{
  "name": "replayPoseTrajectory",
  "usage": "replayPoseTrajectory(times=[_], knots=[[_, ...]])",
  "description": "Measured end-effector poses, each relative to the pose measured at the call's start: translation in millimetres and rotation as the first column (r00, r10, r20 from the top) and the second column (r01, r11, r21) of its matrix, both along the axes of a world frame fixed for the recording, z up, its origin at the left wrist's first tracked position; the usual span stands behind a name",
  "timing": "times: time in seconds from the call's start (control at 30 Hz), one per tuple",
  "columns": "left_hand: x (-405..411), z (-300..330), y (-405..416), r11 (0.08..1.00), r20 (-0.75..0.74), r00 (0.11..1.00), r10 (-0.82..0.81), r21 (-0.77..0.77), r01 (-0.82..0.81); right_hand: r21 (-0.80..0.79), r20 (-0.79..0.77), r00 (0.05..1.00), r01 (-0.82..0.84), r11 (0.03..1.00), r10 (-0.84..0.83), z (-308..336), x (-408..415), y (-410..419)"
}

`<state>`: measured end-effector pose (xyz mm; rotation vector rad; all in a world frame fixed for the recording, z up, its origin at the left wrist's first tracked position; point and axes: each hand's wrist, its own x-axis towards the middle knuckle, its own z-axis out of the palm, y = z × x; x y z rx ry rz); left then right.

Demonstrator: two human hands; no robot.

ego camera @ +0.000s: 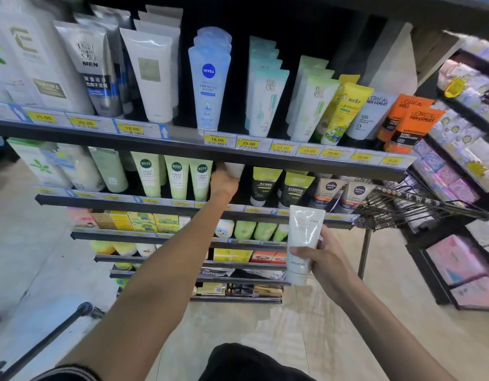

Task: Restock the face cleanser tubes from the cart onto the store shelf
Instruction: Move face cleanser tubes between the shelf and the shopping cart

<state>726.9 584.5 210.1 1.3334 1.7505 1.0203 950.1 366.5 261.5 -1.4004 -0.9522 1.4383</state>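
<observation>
Pale tube (302, 246) upright in right hand (330, 259)

We see both our forearms bare, with no watch, ring or glove on our left hand (224, 182) or our right hand (327, 259). A dark ribbed sleeve edge (70, 373) shows near our left upper arm (it looks striped, though blurred). Black clothing (237, 364) covers our lower body.

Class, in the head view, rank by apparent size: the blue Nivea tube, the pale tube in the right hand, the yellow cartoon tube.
1. Blue Nivea tube
2. Pale tube, though nearness inflates it
3. Yellow cartoon tube
</observation>
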Motion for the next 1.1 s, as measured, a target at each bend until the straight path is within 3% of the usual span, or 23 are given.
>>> replayPoseTrajectory(times=[0.33,0.67,1.1], knots=[[0,-11,-1,1.000,-0.057,0.998,-0.022,-0.008,0.022,-0.012,0.016,1.000,-0.011,1.000,0.011,-5,-2,-1],[-4,-8,-58,1.000,-0.268,0.963,-0.006,0.003,0.007,0.020,0.050,0.998,0.027,0.999,-0.028,29,-23,-6],[2,7,-50,0.988,-0.303,0.949,-0.090,-0.148,0.047,-0.038,0.070,0.996,0.059,0.998,-0.056,40,-19,-22]])
